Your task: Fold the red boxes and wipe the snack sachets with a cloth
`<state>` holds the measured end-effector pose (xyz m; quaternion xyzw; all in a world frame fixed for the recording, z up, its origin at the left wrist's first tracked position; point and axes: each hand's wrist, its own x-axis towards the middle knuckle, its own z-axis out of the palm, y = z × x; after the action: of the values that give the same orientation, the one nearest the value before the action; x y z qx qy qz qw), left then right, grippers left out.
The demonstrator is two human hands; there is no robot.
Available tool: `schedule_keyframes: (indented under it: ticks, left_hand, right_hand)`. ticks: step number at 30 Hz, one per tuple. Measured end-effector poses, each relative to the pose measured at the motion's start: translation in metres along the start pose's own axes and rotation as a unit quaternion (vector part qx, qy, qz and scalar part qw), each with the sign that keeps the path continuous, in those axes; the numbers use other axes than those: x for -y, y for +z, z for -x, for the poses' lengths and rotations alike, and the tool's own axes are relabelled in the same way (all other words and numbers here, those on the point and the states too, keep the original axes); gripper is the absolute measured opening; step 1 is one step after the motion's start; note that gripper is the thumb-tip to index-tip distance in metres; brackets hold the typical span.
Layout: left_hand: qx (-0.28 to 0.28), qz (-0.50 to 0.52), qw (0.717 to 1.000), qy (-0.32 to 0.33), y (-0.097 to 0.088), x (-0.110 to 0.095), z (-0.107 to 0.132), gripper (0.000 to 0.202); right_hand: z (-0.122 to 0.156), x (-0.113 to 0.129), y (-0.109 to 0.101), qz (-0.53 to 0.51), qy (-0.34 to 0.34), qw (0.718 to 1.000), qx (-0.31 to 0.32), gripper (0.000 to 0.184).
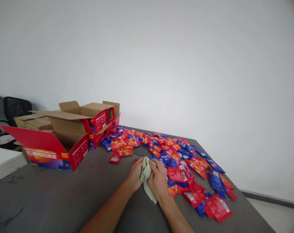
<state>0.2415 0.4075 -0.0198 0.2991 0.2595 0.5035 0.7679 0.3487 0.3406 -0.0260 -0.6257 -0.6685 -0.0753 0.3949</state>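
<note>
Both hands meet over the dark table, closed around a pale green cloth. My left hand grips it from the left, and my right hand has its fingers wrapped over the other side. A loose end of the cloth hangs down between my wrists. Whatever may lie inside the folds is hidden. Just right of my right hand begins a spread of red and blue sachets; a blue sachet lies right behind it.
Open red printed boxes with cardboard flaps stand at the left. A white box sits at the left edge, with black chairs behind. The grey table ends against a white wall at the back.
</note>
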Motion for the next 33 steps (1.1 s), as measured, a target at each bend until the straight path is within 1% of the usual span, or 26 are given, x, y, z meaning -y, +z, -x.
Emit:
schedule_keyframes:
  ticks: [2, 3, 5, 6, 7, 9, 10, 12, 15, 17, 18, 21, 23, 26, 29, 31, 33]
  left_hand:
    - [-0.010, 0.000, 1.000, 0.008, -0.003, -0.004, -0.001, 0.026]
    - [-0.009, -0.006, 1.000, 0.009, -0.005, -0.005, 0.000, 0.026]
    - [0.007, -0.019, 1.000, 0.003, -0.005, -0.008, 0.002, 0.027]
    - [0.020, -0.024, 1.000, -0.002, -0.005, -0.009, 0.005, 0.028]
    - [0.033, -0.027, 0.999, -0.006, -0.003, -0.010, 0.007, 0.029]
    - [0.051, -0.030, 0.998, -0.009, 0.001, -0.011, 0.012, 0.031]
    - [0.053, -0.030, 0.998, -0.011, 0.002, -0.011, 0.013, 0.032]
    - [0.052, -0.026, 0.998, -0.013, 0.003, -0.010, 0.014, 0.036]
    - [0.025, -0.016, 1.000, -0.005, -0.003, -0.004, 0.007, 0.035]
    - [-0.021, -0.016, 0.999, 0.017, -0.008, 0.002, 0.001, 0.030]
    - [-0.035, -0.019, 0.999, 0.023, -0.010, 0.006, -0.002, 0.030]
    - [-0.028, -0.025, 0.999, -0.002, -0.014, 0.015, -0.005, 0.032]
    - [-0.023, -0.020, 0.999, -0.028, -0.014, 0.018, -0.004, 0.031]
    - [-0.035, -0.011, 0.998, -0.049, -0.015, 0.015, -0.001, 0.029]
    - [-0.074, -0.014, 0.996, -0.046, -0.016, 0.007, 0.001, 0.026]
    - [-0.088, -0.025, 0.995, -0.037, -0.016, 0.004, 0.001, 0.025]
    - [-0.080, -0.037, 0.995, -0.038, -0.015, 0.005, 0.002, 0.023]
  right_hand:
    - [0.004, 0.011, -0.004, 0.006, 0.002, 0.999, 0.035, 0.053]
    - [0.006, 0.016, -0.006, 0.001, 0.001, 0.999, 0.051, 0.058]
    - [0.011, 0.023, -0.006, -0.010, 0.000, 0.998, 0.061, 0.076]
    - [0.014, 0.024, -0.004, -0.012, 0.005, 0.998, 0.054, 0.080]
    - [0.016, 0.024, -0.002, -0.012, 0.010, 0.999, 0.043, 0.081]
    - [0.018, 0.020, 0.003, -0.014, 0.016, 1.000, 0.015, 0.073]
    - [0.019, 0.016, 0.005, -0.019, 0.015, 1.000, 0.005, 0.071]
    - [0.018, 0.008, 0.007, -0.036, 0.005, 0.999, -0.004, 0.073]
    - [0.017, -0.003, 0.004, -0.052, -0.006, 0.999, 0.003, 0.078]
    - [0.015, -0.010, 0.001, -0.043, -0.008, 0.999, 0.003, 0.080]
    - [0.015, -0.012, -0.001, -0.035, -0.009, 0.999, 0.001, 0.083]
    - [0.013, -0.015, -0.006, -0.008, -0.012, 1.000, 0.001, 0.090]
    - [0.012, -0.013, -0.009, 0.011, -0.017, 1.000, 0.017, 0.093]
    - [0.011, -0.004, -0.017, 0.019, -0.040, 0.996, 0.074, 0.096]
    - [0.009, 0.006, -0.027, 0.010, -0.077, 0.987, 0.138, 0.096]
    - [0.007, 0.009, -0.031, 0.005, -0.084, 0.986, 0.147, 0.090]
    - [0.006, 0.007, -0.033, 0.007, -0.067, 0.991, 0.119, 0.086]
